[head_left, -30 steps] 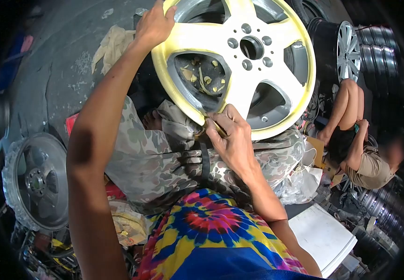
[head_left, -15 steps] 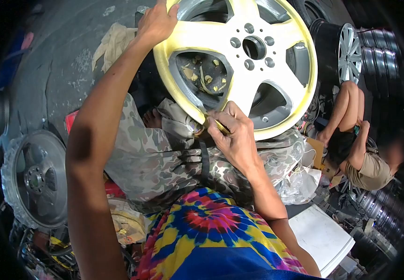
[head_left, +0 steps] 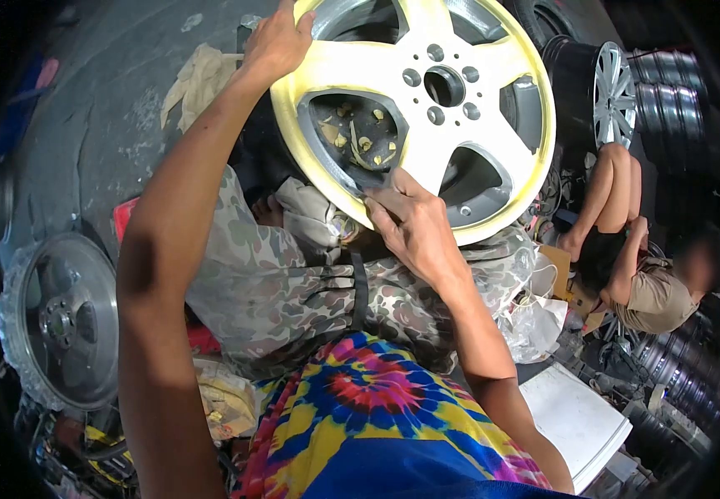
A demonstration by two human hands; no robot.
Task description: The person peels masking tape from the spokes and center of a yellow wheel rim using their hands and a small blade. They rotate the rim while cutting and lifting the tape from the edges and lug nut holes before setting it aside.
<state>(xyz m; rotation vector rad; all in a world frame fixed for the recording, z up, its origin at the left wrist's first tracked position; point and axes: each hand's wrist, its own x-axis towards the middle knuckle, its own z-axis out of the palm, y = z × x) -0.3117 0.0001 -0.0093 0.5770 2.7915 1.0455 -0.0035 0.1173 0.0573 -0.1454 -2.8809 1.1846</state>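
A five-spoke car wheel rim, white on its face with a yellow outer lip, lies tilted across my lap. My left hand grips its upper left edge, the fingertips partly cut off by the top of the view. At the bottom left of the lip, my right hand is closed with bent fingers against the edge of a spoke opening. Whatever those fingers pinch is hidden. Through the opening, yellowish scraps show on the dark floor beneath.
A grey wheel with a ragged clear wrapping stands at left. A cloth lies on the floor. At right sits another person near stacked wheels. A white panel and a clear plastic bag are at lower right.
My right hand has shifted slightly along the lip, its fingers now further over the edge. The wheel sits slightly further left and up in view. My left hand keeps its hold.
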